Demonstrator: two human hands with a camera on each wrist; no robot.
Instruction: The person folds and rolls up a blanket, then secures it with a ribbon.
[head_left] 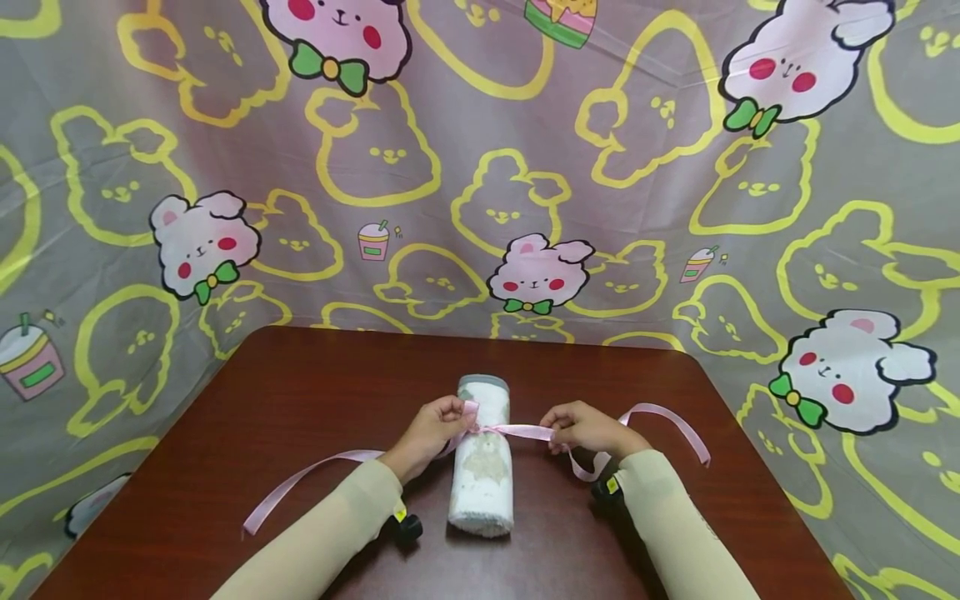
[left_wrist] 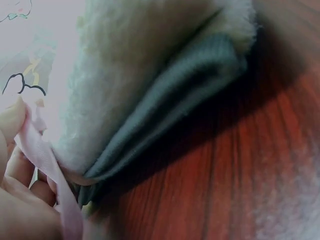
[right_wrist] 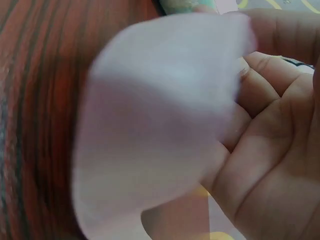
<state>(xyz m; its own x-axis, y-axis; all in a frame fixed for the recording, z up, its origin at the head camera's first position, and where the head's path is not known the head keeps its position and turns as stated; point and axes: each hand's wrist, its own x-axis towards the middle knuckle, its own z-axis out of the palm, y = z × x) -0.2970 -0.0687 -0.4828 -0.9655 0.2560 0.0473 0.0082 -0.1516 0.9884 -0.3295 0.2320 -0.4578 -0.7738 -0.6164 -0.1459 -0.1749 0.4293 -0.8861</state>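
A rolled fluffy towel [head_left: 483, 487], white with beige patches and a grey edge, lies lengthwise in front of me. Around its middle runs a pink ribbon [head_left: 528, 432], crossed or knotted on top. My left hand [head_left: 426, 435] pinches the ribbon just left of the crossing, close against the roll. In the left wrist view, the ribbon [left_wrist: 49, 157] passes between thumb and fingers, beside the towel's grey underside [left_wrist: 165, 107]. To the right of the roll, my right hand [head_left: 588, 429] pinches the other ribbon end and holds it taut. A broad ribbon loop [right_wrist: 150, 125] hangs from those fingers in the right wrist view.
The dark red-brown wooden table [head_left: 322, 375] has rounded far corners. One loose ribbon tail [head_left: 300, 475] trails out to the left, another [head_left: 675, 417] to the right behind the right wrist. A cartoon-printed cloth [head_left: 420, 283] hangs behind and at both sides.
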